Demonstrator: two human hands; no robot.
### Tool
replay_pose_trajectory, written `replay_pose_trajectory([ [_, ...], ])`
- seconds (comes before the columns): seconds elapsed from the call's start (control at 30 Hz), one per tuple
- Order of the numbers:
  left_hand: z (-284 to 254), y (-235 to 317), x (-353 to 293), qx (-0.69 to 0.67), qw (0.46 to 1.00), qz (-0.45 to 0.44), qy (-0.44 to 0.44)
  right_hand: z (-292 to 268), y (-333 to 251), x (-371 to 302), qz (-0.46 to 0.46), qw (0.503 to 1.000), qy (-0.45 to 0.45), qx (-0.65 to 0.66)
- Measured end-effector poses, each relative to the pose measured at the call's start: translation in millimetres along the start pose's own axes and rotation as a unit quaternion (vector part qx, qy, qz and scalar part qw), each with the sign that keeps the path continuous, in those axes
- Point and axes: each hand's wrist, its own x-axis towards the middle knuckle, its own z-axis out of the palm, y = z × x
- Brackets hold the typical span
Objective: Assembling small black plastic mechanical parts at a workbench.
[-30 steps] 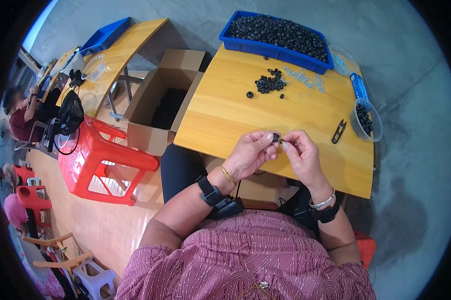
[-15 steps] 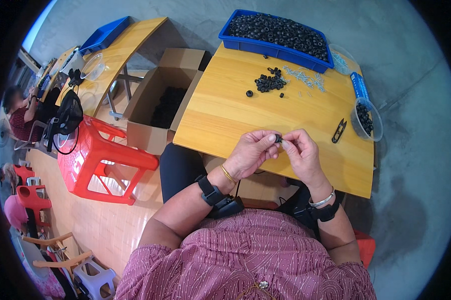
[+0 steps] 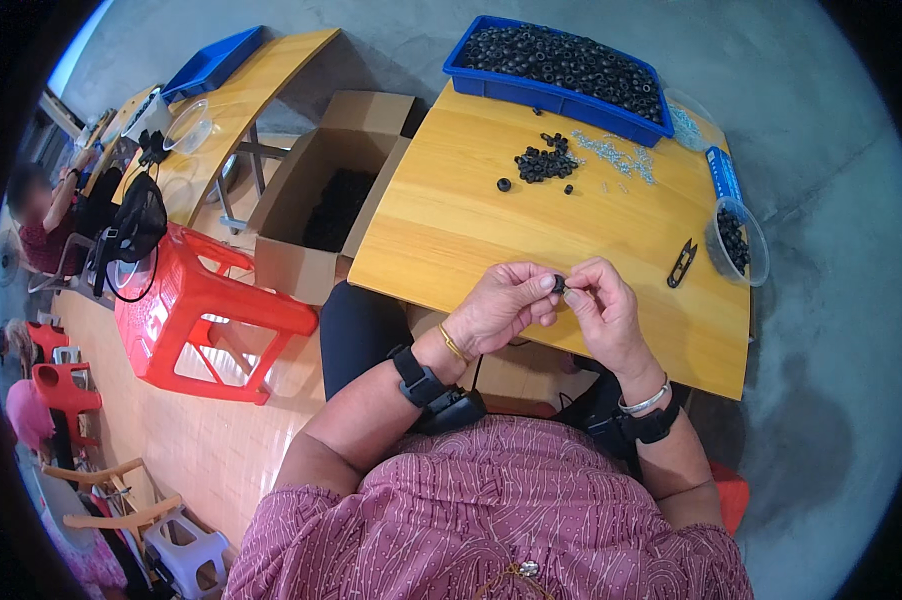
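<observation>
My left hand (image 3: 501,308) is closed, pinching a small black ring-shaped piece (image 3: 558,284) between thumb and forefinger above the table's near edge. The fingertips of my right hand (image 3: 608,318) press together against that piece's right side; whatever they grip is too small to make out. Beyond my hands a pile of similar black pieces (image 3: 545,165) lies on the wooden table (image 3: 451,225). Small silvery bits (image 3: 619,158) are scattered beside it. To the right rest black thread snips (image 3: 682,264).
A blue tray (image 3: 561,108) full of black pieces stands at the far edge. On the right are a clear tub (image 3: 759,262) and a blue carton (image 3: 723,176). Leftward stand an open cardboard box (image 3: 291,262) and a red stool (image 3: 161,335). Another person (image 3: 51,225) sits far left.
Both hands stay together at the black piece, with only a slight shift of the fingers. The whole view has moved a little.
</observation>
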Motion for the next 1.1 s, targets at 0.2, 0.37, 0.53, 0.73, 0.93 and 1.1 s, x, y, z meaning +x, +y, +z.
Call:
replay_pose_trajectory([
  [0.2,-9,5,-1,-0.05,0.994,-0.036,-0.09,-3,-16,7,0.015,0.996,-0.075,-0.048],
  [0.37,-10,3,0,-0.054,0.993,-0.041,-0.096,-3,-9,6,-0.068,0.984,-0.117,-0.116],
  [0.53,-5,4,-2,-0.038,0.996,-0.05,-0.06,0,-9,5,-0.077,0.986,-0.091,-0.119],
  [0.73,-4,7,-3,-0.003,0.998,-0.054,-0.042,-3,-8,3,-0.08,0.982,-0.101,-0.139],
  [0.93,-3,8,-5,0.024,0.998,-0.062,-0.015,0,-11,3,-0.09,0.982,-0.103,-0.127],
  [1.1,-2,10,-7,0.097,0.993,-0.065,0.006,3,-4,3,-0.108,0.98,-0.107,-0.129],
])
